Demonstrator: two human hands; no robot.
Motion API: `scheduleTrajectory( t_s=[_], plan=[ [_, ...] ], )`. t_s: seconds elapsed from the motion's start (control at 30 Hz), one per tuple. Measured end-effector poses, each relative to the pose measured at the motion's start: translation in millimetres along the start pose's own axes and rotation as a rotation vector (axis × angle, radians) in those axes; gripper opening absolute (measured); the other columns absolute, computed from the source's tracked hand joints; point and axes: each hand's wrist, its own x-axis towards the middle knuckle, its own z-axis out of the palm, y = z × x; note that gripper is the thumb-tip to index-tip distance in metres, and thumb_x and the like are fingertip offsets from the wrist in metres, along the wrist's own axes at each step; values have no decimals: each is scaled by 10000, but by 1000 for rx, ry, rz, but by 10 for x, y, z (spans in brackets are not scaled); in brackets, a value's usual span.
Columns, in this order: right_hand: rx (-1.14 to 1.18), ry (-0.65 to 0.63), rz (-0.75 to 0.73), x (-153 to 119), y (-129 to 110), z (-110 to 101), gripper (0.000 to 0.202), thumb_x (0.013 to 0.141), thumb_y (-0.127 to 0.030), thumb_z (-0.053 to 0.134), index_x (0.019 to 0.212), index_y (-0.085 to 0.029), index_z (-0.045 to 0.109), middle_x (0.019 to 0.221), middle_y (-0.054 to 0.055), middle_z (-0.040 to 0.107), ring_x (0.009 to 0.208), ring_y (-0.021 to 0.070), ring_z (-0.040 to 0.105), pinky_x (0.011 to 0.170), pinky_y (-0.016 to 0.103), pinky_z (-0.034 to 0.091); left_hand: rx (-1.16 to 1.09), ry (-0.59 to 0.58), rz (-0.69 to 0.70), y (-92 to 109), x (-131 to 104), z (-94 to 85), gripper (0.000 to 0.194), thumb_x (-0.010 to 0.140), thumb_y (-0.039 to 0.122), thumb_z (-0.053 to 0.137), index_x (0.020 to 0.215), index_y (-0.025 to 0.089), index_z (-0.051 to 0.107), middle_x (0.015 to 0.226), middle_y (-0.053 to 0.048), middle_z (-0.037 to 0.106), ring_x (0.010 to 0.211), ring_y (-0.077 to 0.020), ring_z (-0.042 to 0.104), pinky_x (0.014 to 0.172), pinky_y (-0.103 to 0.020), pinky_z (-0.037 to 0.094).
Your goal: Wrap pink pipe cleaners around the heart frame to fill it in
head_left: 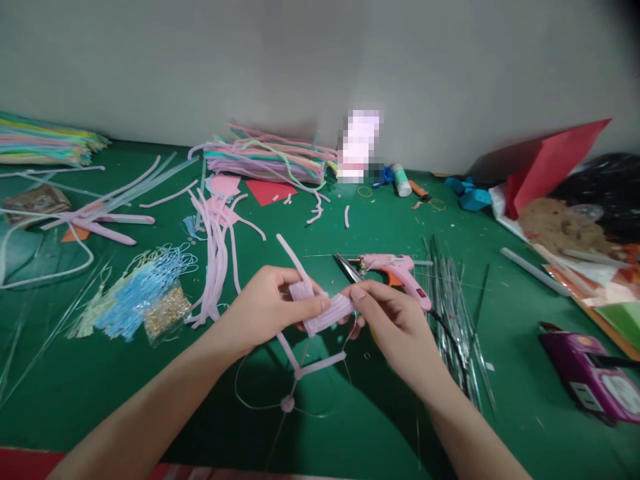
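Pink pipe cleaners (330, 317), laid side by side in a folded, flat band, are held between both hands above the green table. My left hand (273, 303) pinches the band's left part with the thumb on top; one loose end sticks up past the fingers. My right hand (383, 313) pinches the band's right end between thumb and fingers. Under the hands lies a wire piece with pink pipe-cleaner arms (320, 364) and a small pink pompom (287, 404); whether it joins the band I cannot tell. Just beyond my right hand are scissors (347, 268) and a pink glue gun (395, 267).
Thin wires (450, 313) lie right of the glue gun, near a purple device (593, 373). To the left are blue tassels (143, 293), a bag of gold beads (167, 312) and loose pink pipe cleaners (216, 260). A colourful pipe-cleaner bundle (270, 160) rests by the wall.
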Motion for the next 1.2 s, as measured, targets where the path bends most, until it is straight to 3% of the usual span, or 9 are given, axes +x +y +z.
scheduleTrajectory(
  t_s=[0.37, 0.53, 0.77, 1.07, 1.2],
  plan=[
    [7, -4, -10, 7, 0, 50, 294, 848, -472, 585, 705, -217, 564, 604, -14, 573, 507, 127, 540, 465, 246, 479, -75, -144, -53, -52, 20, -16, 207, 738, 341, 714, 753, 136, 690, 689, -33, 681, 653, -151, 638, 599, -231, 548],
    [-18, 5, -25, 2, 25, 51, 262, 867, -436, 573, 725, -216, 588, 625, -4, 580, 540, 136, 542, 504, 264, 470, -96, -135, -37, -41, 17, 1, 141, 694, 261, 753, 723, 141, 686, 665, 1, 650, 615, -114, 597, 574, -196, 518],
    [19, 65, -31, -24, -24, 67, 302, 796, -493, 645, 664, -229, 579, 582, 5, 584, 507, 154, 542, 488, 299, 490, -96, -138, -34, -5, 9, 17, 111, 666, 220, 768, 673, 140, 690, 629, 6, 656, 568, -95, 579, 546, -174, 496],
    [193, -49, 19, 29, 52, -8, 256, 850, -459, 608, 739, -229, 607, 625, -4, 581, 557, 143, 544, 505, 261, 485, -91, -218, 5, -30, -2, -35, 249, 795, 376, 678, 840, 134, 718, 754, -49, 700, 712, -145, 648, 617, -204, 529],
    [386, -13, 22, 55, 99, 31, 169, 885, -381, 587, 801, -237, 612, 679, -21, 556, 594, 116, 523, 580, 231, 469, -236, -292, 48, -49, 7, -61, 470, 884, 546, 489, 917, 132, 709, 862, -94, 715, 757, -164, 678, 640, -231, 535]
  ],
)
